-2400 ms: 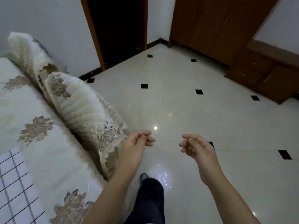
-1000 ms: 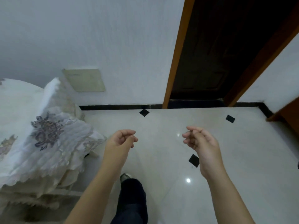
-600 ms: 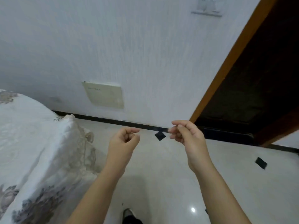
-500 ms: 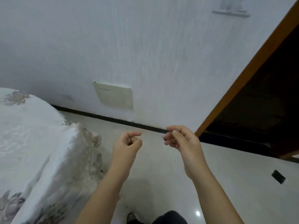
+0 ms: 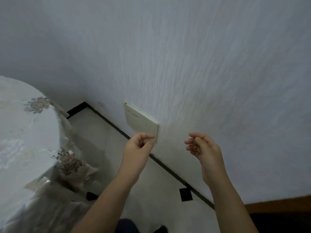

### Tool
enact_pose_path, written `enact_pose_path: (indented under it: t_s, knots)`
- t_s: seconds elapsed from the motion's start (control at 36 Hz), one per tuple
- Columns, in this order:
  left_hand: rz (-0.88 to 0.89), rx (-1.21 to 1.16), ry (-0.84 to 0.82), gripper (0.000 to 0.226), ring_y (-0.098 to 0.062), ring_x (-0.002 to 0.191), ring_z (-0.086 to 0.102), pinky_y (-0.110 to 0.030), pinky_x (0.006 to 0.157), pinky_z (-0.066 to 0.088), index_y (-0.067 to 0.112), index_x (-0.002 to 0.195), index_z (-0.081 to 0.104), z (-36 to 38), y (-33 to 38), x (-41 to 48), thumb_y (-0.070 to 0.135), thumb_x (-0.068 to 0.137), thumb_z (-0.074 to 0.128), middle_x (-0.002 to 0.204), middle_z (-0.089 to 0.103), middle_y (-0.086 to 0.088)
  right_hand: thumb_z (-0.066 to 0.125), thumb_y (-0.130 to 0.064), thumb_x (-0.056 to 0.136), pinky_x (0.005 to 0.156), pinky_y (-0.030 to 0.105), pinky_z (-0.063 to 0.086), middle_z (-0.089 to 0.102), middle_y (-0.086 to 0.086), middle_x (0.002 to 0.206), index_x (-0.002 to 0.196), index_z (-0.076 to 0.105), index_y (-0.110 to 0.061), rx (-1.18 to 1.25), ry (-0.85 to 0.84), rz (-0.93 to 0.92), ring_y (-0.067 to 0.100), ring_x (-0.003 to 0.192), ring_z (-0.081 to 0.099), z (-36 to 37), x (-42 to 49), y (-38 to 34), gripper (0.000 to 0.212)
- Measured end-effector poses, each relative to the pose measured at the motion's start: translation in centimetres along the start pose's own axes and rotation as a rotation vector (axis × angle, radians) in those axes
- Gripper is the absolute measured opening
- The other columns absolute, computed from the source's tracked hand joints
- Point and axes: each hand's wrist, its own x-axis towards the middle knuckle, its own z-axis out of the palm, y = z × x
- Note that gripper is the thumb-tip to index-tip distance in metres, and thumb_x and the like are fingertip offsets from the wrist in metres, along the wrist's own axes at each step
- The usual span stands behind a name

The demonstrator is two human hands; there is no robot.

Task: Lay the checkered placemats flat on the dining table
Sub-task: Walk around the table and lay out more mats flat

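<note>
Head view faces the wall [image 5: 185, 64], with the table [image 5: 25, 128] only at the left edge, so the main risk, as I judge it, is plain drift. No checkered placemat shows anywhere in view, neither on the visible part of the table nor in the hands, and with the gaze on the wall none can be found or laid. A nearer hazard is the hanging hem of the floral tablecloth [image 5: 70, 165], which droops toward the floor [image 5: 104, 142] close to the person's legs. A step to the left could catch it and drag the cloth askew. The picture is also blurred, so fine detail is unsure.

Both forearms reach up and forward, raised in front of the wall and well apart. On the left hand [image 5: 138, 152] the fingers are curled in toward the palm, thumb against them, holding nothing, just in front of a pale wall plate [image 5: 143, 121]. On the right hand [image 5: 204, 148] the fingers are half bent and loose, also empty.
</note>
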Motion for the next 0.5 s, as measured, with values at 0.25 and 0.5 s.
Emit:
enact_pose_path:
  t_s: [0.25, 0.5]
  knots:
    - [-0.038, -0.050, 0.301, 0.026, 0.000, 0.046, 0.041, -0.008, 0.046, 0.037, 0.016, 0.081, 0.064, -3.1, 0.9, 8.1, -0.002, 0.089, 0.047, 0.059, 0.048, 0.002, 0.041, -0.001, 0.094, 0.073, 0.029, 0.046, 0.068, -0.004, 0.066, 0.086, 0.063, -0.015, -0.074, -0.357, 0.048, 0.006, 0.059, 0.060, 8.3, 8.9, -0.6, 0.028]
    - [-0.035, -0.120, 0.395, 0.031, 0.003, 0.046, 0.052, -0.007, 0.046, 0.039, 0.017, 0.077, 0.062, -7.8, 2.0, 20.1, -0.004, 0.090, 0.043, 0.051, 0.061, 0.010, 0.040, 0.001, 0.094, 0.067, 0.024, 0.043, 0.065, 0.001, 0.070, 0.084, 0.062, -0.013, -0.107, -0.478, 0.036, 0.007, 0.056, 0.057, 19.7, 18.7, -2.2, 0.028]
